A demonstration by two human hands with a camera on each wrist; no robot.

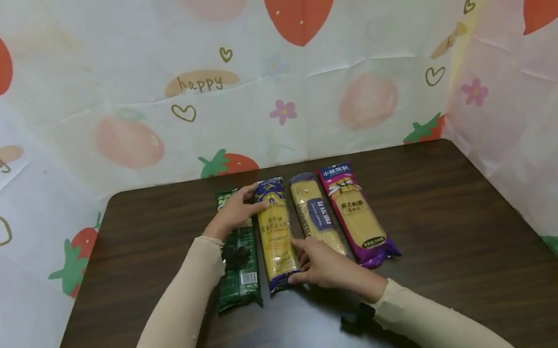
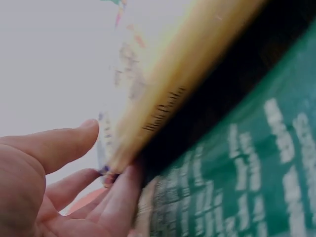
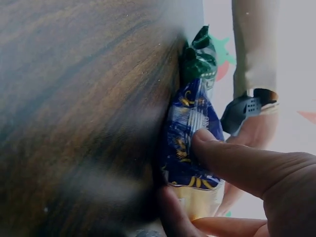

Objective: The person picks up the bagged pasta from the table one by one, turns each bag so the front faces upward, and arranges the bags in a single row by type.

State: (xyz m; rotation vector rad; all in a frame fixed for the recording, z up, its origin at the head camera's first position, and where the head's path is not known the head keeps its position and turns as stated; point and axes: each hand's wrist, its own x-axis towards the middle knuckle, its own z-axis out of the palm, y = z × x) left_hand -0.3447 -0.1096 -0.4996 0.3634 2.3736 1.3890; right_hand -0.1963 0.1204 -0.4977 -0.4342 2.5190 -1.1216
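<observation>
A yellow spaghetti pack (image 1: 275, 230) with dark blue ends lies lengthwise on the brown table, between my hands. With my left hand (image 1: 234, 211) I hold its far end, thumb over the front and fingers at the edge. That wrist crosses above a green pack (image 1: 240, 276) just to the left. My right hand (image 1: 324, 262) grips the near end at its right side. In the right wrist view, the thumb (image 3: 212, 148) presses on the blue wrapper (image 3: 190, 133) and a finger lies along the table side. My right hand partly covers a clear spaghetti pack (image 1: 312, 208) with a blue label.
A magenta and purple pasta pack (image 1: 358, 216) lies at the right end of the row. The dark wooden table (image 1: 466, 266) runs back to a strawberry-printed cloth (image 1: 258, 116), which also hangs at both sides.
</observation>
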